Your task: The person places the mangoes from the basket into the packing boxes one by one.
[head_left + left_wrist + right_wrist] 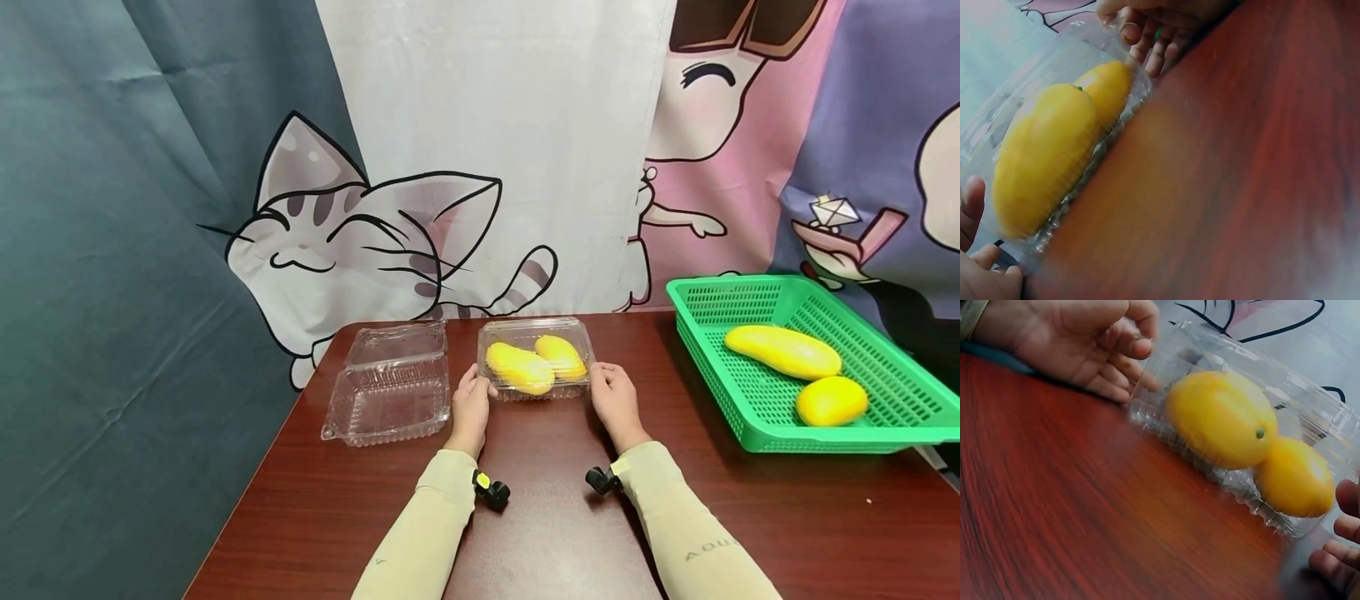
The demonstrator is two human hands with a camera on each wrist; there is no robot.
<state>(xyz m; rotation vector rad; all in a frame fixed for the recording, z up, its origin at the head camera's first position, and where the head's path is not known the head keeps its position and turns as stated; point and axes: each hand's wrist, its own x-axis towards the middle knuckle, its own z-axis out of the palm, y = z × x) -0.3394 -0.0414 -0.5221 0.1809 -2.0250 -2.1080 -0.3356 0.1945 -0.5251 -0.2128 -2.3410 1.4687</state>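
A smiling cartoon cat [330, 242] stretches across the cloth backdrop behind the left end of your reddish-brown tabletop [300, 517], where an open clear box [390, 396] stands with its lid laid back. Beside it, your left hand [470, 408] grasps the left end of a second clear box [517, 330], its thumb at the near corner. That box sits near the tabletop's far edge, directly between your hands, its lid over two yellow mangoes, the left one [521, 367] touching the right one [562, 357]. Your right hand [617, 404] grips the box's opposite end. At far right, well apart from your hands, a green basket [847, 438] holds a long mango [783, 351] and, nearer you, a rounder mango [832, 402].
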